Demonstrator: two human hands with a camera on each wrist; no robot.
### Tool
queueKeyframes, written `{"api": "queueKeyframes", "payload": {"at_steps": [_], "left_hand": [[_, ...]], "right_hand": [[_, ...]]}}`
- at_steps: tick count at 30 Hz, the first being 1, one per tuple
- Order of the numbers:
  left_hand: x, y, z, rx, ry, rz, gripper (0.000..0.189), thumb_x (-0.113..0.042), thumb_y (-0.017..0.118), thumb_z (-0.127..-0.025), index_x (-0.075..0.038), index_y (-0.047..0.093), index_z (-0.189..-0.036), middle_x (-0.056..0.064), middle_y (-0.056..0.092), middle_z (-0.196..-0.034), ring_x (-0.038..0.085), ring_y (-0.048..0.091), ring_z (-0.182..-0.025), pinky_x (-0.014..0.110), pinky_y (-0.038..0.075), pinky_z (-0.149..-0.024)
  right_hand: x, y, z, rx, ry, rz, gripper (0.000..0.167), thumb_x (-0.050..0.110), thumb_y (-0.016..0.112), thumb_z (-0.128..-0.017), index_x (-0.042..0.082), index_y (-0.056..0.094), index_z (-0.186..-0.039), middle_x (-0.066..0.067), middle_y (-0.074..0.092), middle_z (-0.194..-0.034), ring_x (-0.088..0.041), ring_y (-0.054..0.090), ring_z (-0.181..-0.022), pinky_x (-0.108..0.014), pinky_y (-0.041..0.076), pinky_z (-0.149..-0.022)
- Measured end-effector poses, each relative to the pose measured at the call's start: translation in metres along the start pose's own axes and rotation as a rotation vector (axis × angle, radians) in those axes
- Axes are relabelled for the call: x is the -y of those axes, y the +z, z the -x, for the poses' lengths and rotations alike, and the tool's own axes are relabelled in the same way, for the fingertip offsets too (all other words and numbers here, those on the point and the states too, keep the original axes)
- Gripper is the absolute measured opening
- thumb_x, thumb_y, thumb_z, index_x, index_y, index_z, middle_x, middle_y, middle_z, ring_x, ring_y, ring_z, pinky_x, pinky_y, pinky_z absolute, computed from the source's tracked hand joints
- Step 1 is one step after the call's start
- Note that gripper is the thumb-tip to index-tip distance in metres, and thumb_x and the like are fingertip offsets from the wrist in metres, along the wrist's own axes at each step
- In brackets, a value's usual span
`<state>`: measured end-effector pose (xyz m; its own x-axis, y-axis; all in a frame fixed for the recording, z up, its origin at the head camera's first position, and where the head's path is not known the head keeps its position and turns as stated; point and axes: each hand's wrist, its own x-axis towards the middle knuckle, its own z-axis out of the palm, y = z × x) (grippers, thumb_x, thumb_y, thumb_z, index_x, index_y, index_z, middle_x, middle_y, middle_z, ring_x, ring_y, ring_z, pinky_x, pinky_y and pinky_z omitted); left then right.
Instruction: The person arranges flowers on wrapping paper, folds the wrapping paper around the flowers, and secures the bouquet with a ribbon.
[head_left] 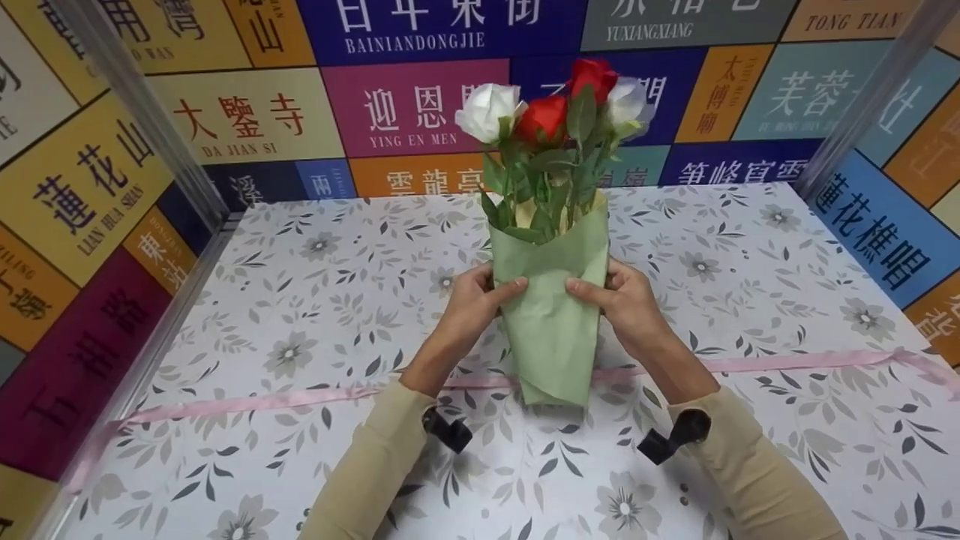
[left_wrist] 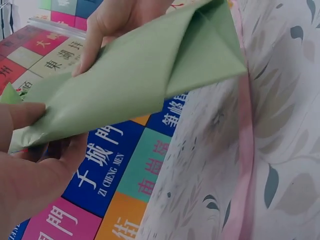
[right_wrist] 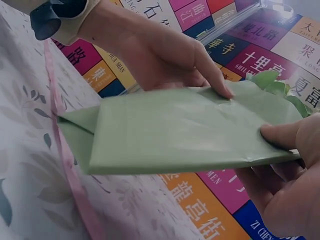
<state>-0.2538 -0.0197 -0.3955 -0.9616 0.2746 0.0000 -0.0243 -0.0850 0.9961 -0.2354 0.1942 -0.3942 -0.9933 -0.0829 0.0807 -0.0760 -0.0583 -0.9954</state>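
A bouquet wrapped in green paper (head_left: pixel 551 300) stands tilted between both hands, with two red roses (head_left: pixel 543 120) and two white roses (head_left: pixel 488 112) rising among green leaves. My left hand (head_left: pixel 474 300) grips its left side, thumb across the front and fingers behind. On the opposite side my right hand (head_left: pixel 628 301) holds it the same way. Both wrist views show the smooth folded wrap (left_wrist: pixel 115 80), its lower end narrowing to an open fold (right_wrist: pixel 80 135). Fingers behind the paper are partly hidden.
A long pink ribbon (head_left: pixel 277 401) runs across the table (head_left: pixel 360 300), passing behind the lower end of the wrap. The table has a floral cover. Panels with coloured signs (head_left: pixel 247 112) enclose the back and sides.
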Motion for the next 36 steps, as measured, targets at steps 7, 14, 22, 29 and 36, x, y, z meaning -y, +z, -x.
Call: {"api": "queueKeyframes", "payload": {"at_steps": [7, 14, 22, 29, 36], "left_hand": [[0.009, 0.006, -0.002, -0.05, -0.089, 0.032, 0.055, -0.007, 0.069, -0.092, 0.006, 0.048, -0.141, 0.028, 0.068, -0.123, 0.024, 0.074, -0.094, 0.034, 0.061, -0.084], [0.023, 0.009, 0.001, -0.056, -0.233, 0.041, 0.054, -0.011, 0.066, -0.094, 0.007, 0.046, -0.141, 0.02, 0.072, -0.109, 0.013, 0.07, -0.078, 0.032, 0.061, -0.081], [0.037, 0.013, 0.0, -0.063, -0.259, -0.087, 0.041, -0.011, 0.067, -0.092, 0.006, 0.053, -0.127, 0.004, 0.065, -0.09, 0.009, 0.063, -0.071, 0.028, 0.056, -0.068], [0.04, 0.012, 0.0, -0.064, -0.291, -0.255, 0.033, -0.012, 0.071, -0.091, 0.005, 0.064, -0.118, 0.01, 0.067, -0.093, 0.011, 0.063, -0.065, 0.03, 0.06, -0.065], [0.043, 0.009, 0.004, -0.039, -0.281, -0.497, 0.028, -0.018, 0.076, -0.087, 0.003, 0.07, -0.105, 0.001, 0.059, -0.074, 0.013, 0.057, -0.057, 0.025, 0.053, -0.054]], "right_hand": [[-0.011, -0.006, 0.008, -0.052, 0.117, 0.003, 0.045, 0.004, 0.067, -0.093, -0.014, 0.05, -0.131, 0.008, 0.074, -0.089, -0.007, 0.072, -0.085, -0.023, 0.059, -0.079], [-0.027, -0.015, 0.016, -0.075, 0.225, 0.047, 0.05, 0.009, 0.069, -0.093, -0.013, 0.049, -0.134, 0.007, 0.074, -0.087, -0.009, 0.073, -0.082, -0.026, 0.06, -0.078], [-0.043, -0.02, 0.02, -0.093, 0.298, -0.013, 0.048, 0.006, 0.07, -0.091, -0.011, 0.049, -0.131, 0.005, 0.074, -0.085, -0.011, 0.074, -0.079, -0.028, 0.061, -0.076], [-0.051, -0.017, 0.023, -0.097, 0.345, -0.01, 0.04, 0.005, 0.07, -0.09, -0.012, 0.053, -0.123, 0.004, 0.073, -0.08, -0.01, 0.073, -0.073, -0.026, 0.061, -0.07], [-0.055, -0.019, 0.025, -0.058, 0.371, 0.122, 0.041, 0.008, 0.072, -0.09, -0.012, 0.056, -0.122, 0.004, 0.073, -0.08, -0.01, 0.072, -0.071, -0.025, 0.06, -0.068]]}}
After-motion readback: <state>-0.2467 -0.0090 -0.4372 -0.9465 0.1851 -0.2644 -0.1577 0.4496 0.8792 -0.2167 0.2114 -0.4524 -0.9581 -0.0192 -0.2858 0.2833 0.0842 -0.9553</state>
